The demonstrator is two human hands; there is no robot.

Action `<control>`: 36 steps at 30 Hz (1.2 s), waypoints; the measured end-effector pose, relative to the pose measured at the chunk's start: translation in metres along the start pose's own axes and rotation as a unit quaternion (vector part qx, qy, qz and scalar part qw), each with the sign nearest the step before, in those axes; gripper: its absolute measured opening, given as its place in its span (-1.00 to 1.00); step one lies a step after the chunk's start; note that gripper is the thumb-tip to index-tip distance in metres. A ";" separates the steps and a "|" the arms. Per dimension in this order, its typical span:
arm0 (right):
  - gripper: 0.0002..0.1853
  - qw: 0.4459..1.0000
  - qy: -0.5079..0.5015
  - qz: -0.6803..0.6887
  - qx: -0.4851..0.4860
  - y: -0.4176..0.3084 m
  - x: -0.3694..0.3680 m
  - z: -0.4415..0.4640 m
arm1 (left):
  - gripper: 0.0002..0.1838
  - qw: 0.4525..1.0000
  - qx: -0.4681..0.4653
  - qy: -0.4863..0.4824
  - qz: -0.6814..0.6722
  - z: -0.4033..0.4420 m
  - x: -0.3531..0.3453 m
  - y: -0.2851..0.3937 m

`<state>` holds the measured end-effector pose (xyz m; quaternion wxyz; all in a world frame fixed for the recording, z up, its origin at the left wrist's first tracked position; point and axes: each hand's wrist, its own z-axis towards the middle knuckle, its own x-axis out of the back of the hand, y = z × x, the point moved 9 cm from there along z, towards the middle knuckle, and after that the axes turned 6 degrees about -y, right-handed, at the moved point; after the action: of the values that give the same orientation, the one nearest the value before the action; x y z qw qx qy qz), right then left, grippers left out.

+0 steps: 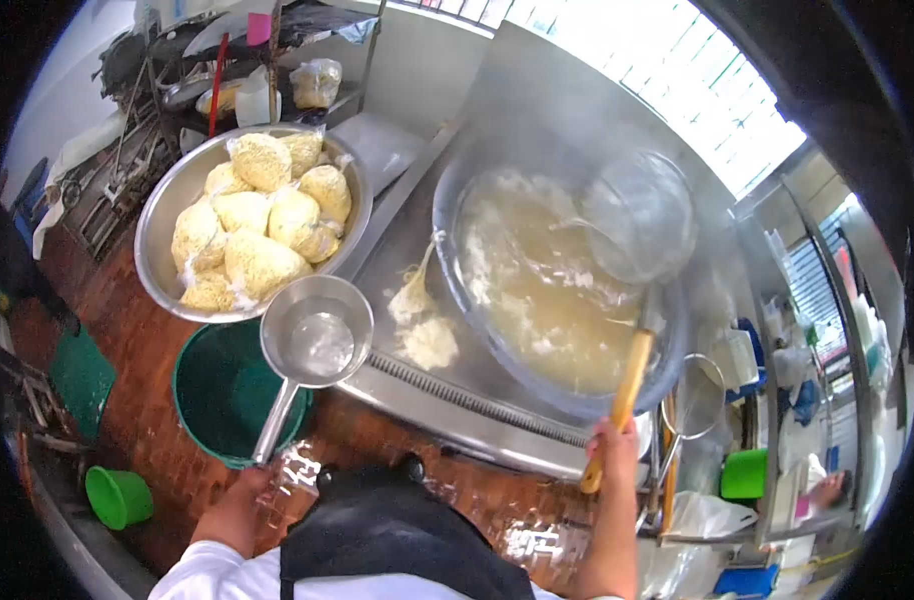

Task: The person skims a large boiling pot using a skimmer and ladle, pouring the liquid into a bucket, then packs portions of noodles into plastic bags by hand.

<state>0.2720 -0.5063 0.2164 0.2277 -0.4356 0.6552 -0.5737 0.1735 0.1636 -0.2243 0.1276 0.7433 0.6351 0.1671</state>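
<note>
My left hand [245, 490] is closed round the end of a long-handled metal dipper [275, 425]. Its round bowl, with a little clear liquid in the bottom, hangs above a dark green bucket [195, 400]. My right hand [617, 447] grips the wooden handle of a large mesh skimmer [637, 215]. The skimmer's round head is over the far right part of a big pot [455, 290] of steaming, cloudy, foamy liquid. Left of the pot, a clump of pale noodles [427, 343] lies on the metal stove top [402, 375].
A wide metal bowl [155, 275] with several bagged bundles of yellow noodles [262, 262] stands left of the stove. Another strainer [699, 395] is right of the pot. A bright green bucket [119, 497] is on the wet tiled floor [377, 440]. Cluttered shelves [777, 440] line the right.
</note>
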 end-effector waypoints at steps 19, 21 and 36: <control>-0.92 0.989 -0.050 0.014 -0.137 0.028 -0.002 0.416 | -0.76 0.989 -0.049 0.059 0.124 -0.077 -0.080 0.085; -0.91 0.984 -0.092 0.025 -0.154 0.032 -0.040 0.424 | -0.78 0.990 -0.024 0.058 0.128 -0.087 -0.083 0.067; -0.86 0.907 -0.343 0.127 -0.209 0.055 -0.147 0.317 | -0.75 0.993 0.042 0.062 0.095 -0.104 -0.075 0.024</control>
<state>0.5836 -0.5616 0.0593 0.4130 -0.5564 0.6913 -0.2048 0.1425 0.0831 -0.1266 0.0400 0.7930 0.5750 0.1971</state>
